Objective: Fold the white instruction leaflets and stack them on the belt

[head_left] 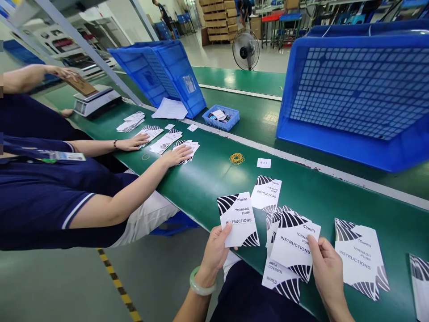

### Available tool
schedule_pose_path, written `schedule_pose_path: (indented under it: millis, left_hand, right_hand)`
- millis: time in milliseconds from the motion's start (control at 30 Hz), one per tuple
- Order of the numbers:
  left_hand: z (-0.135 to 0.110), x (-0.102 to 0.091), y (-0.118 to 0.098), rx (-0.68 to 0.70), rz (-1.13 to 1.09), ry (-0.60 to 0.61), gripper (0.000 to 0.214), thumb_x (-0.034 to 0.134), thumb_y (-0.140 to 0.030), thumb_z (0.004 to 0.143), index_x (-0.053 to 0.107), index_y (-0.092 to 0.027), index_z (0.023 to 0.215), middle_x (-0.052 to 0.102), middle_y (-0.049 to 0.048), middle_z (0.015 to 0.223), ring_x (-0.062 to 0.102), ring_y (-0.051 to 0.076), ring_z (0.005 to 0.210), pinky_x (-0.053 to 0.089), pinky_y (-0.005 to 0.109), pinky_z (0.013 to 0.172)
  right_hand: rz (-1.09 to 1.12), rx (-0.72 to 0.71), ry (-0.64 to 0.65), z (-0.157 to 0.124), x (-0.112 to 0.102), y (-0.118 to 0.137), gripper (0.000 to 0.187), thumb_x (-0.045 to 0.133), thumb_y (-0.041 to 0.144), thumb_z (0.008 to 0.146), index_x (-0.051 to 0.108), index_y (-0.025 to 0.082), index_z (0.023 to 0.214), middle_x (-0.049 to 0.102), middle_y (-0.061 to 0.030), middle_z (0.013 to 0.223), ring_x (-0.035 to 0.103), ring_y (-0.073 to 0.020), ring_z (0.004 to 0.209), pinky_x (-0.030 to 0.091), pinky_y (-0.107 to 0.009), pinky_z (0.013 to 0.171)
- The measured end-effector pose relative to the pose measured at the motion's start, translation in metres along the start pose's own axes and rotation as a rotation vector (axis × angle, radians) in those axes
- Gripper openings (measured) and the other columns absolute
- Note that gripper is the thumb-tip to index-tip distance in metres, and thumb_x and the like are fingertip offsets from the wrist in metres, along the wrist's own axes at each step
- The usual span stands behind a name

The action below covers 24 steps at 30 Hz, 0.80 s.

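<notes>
Thumb on top, my left hand (pixel 216 252) grips an instruction booklet (pixel 241 230), white with black curved stripes, held over the near edge of the green table. My right hand (pixel 326 266) pinches the right side of another booklet (pixel 293 248); whether it is one or several together I cannot tell. Beneath and behind that lie more booklets, one upside down (pixel 281 279) at the table edge and one (pixel 267 192) farther back. A pile of booklets (pixel 357 255) rests right of my right hand. At the far right edge another stack (pixel 420 281) is partly cut off.
Yellow rubber bands (pixel 237 158) and a handwritten card (pixel 263 163) lie ahead. Blue crates (pixel 348 152) stand tilted behind, with a small blue basket (pixel 221 123) between. At left, a co-worker's hands (pixel 176 155) rest on booklets; another person is by a scale (pixel 97 102).
</notes>
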<state>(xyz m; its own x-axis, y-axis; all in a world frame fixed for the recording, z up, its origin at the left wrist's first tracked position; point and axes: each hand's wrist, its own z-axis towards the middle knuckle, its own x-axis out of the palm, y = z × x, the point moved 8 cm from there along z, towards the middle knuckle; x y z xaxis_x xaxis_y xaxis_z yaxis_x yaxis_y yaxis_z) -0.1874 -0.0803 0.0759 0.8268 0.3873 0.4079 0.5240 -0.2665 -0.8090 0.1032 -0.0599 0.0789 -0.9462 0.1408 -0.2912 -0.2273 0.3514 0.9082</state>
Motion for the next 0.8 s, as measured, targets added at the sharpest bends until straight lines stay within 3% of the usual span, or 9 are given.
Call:
schedule_pose_path:
  millis: [67,133,233,400,500,567,667,733,800]
  left_hand:
    - [-0.001,0.005,0.002,-0.021,0.011,0.017,0.029,0.059,-0.038,0.080,0.068,-0.010,0.084,0.066,0.0040,0.065,0.050,0.008,0.046,0.039,0.018,0.040]
    - [-0.004,0.013,0.004,-0.038,0.035,0.054,0.031,0.058,-0.038,0.080,0.068,-0.010,0.090,0.066,0.0049,0.067,0.051,0.009,0.048,0.039,0.020,0.044]
    - [-0.010,0.030,0.014,-0.051,0.140,0.127,0.032,0.059,-0.039,0.080,0.070,-0.010,0.084,0.064,0.0043,0.062,0.050,0.010,0.049,0.037,0.022,0.048]
    - [-0.022,0.071,0.035,-0.025,0.491,0.326,0.046,0.056,-0.050,0.078,0.062,-0.010,0.055,0.048,-0.0006,0.048,0.034,0.007,0.046,0.024,0.021,0.044]
    - [-0.026,0.088,0.027,0.068,0.597,0.426,0.052,0.048,-0.050,0.083,0.059,-0.011,0.051,0.044,-0.0015,0.046,0.032,0.006,0.045,0.023,0.022,0.044]
    - [-0.022,0.090,0.009,0.189,0.676,0.421,0.049,0.041,-0.046,0.087,0.064,-0.012,0.061,0.054,0.0008,0.054,0.044,0.010,0.050,0.034,0.023,0.050]
    - [-0.009,0.090,-0.026,0.471,0.896,0.343,0.033,0.042,-0.036,0.089,0.066,-0.016,0.100,0.067,0.0072,0.097,0.059,0.019,0.091,0.044,0.030,0.083]
    - [0.003,0.095,-0.037,0.632,1.109,0.344,0.036,0.045,-0.033,0.088,0.055,-0.019,0.120,0.058,0.0083,0.122,0.048,0.023,0.118,0.034,0.037,0.100]
    - [0.017,0.100,-0.033,0.690,1.313,0.400,0.043,0.043,-0.034,0.089,0.044,-0.023,0.130,0.047,0.0073,0.135,0.034,0.024,0.130,0.026,0.042,0.107]
  right_hand:
    - [-0.136,-0.060,0.011,0.001,-0.001,0.006,0.035,0.051,0.054,0.082,0.050,0.020,0.071,0.048,0.0009,0.063,0.045,-0.0147,0.057,0.034,-0.023,0.047]
    - [-0.290,-0.173,-0.009,-0.001,0.000,0.021,0.038,0.050,0.053,0.082,0.056,0.018,0.098,0.058,-0.0088,0.093,0.054,-0.0242,0.085,0.042,-0.026,0.053]
    - [-0.334,-0.312,-0.023,-0.011,0.005,0.045,0.051,0.045,0.049,0.085,0.045,0.018,0.125,0.045,-0.0144,0.129,0.040,-0.0308,0.118,0.049,-0.032,0.067]
    - [0.019,-0.136,0.224,-0.025,0.031,0.051,0.044,0.049,0.050,0.083,0.056,0.018,0.114,0.062,-0.0120,0.110,0.057,-0.0278,0.101,0.052,-0.035,0.072]
    - [0.134,-0.004,0.237,-0.025,0.029,0.044,0.044,0.058,0.050,0.078,0.060,0.016,0.107,0.066,-0.0112,0.103,0.061,-0.0283,0.093,0.053,-0.036,0.072]
    - [0.174,0.038,0.199,-0.022,0.022,0.039,0.045,0.059,0.049,0.078,0.060,0.017,0.109,0.066,-0.0106,0.103,0.062,-0.0275,0.091,0.053,-0.036,0.072]
    - [0.135,0.055,0.162,-0.015,0.013,0.029,0.048,0.055,0.052,0.079,0.057,0.018,0.113,0.065,-0.0107,0.106,0.062,-0.0277,0.090,0.054,-0.036,0.070]
    - [-0.047,-0.022,0.116,-0.009,0.008,0.024,0.054,0.053,0.053,0.080,0.051,0.018,0.121,0.060,-0.0124,0.115,0.057,-0.0304,0.102,0.052,-0.040,0.077]
    - [-0.291,-0.173,0.043,-0.005,0.004,0.025,0.064,0.052,0.052,0.080,0.039,0.017,0.132,0.049,-0.0143,0.129,0.045,-0.0335,0.117,0.045,-0.047,0.088]
